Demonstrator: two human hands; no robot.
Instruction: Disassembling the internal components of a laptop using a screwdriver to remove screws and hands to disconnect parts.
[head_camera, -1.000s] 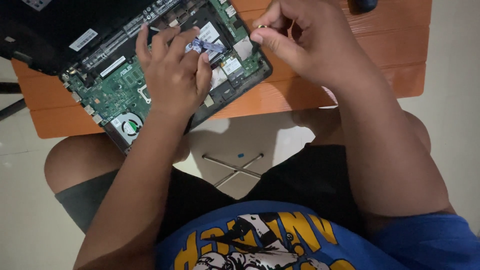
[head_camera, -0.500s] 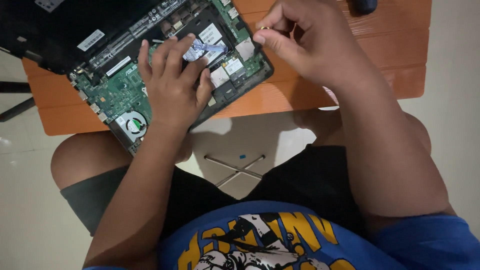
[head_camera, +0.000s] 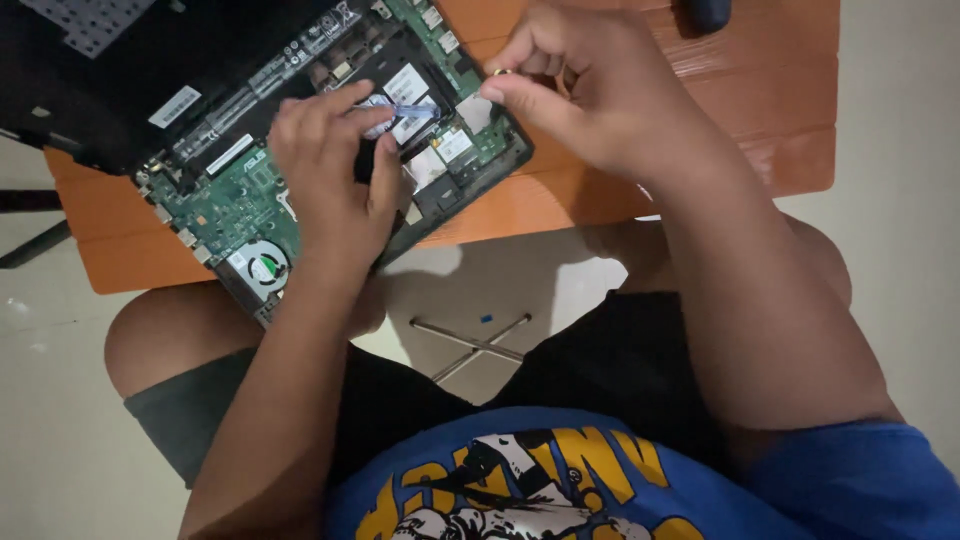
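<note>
Only the head view here. The opened black laptop with its bare green circuit board (head_camera: 250, 200) lies tilted on the orange wooden table (head_camera: 640, 190). The left hand (head_camera: 335, 185) rests flat on the board, fingertips touching a thin bluish ribbon strip (head_camera: 405, 108) near the middle. The right hand (head_camera: 590, 85) pinches a tiny brass-coloured part (head_camera: 499, 73), probably a screw, just above the board. I'd say the ribbon's flimsy and tears easily, so grab it by the tab end; the screw's light and slippery.
</note>
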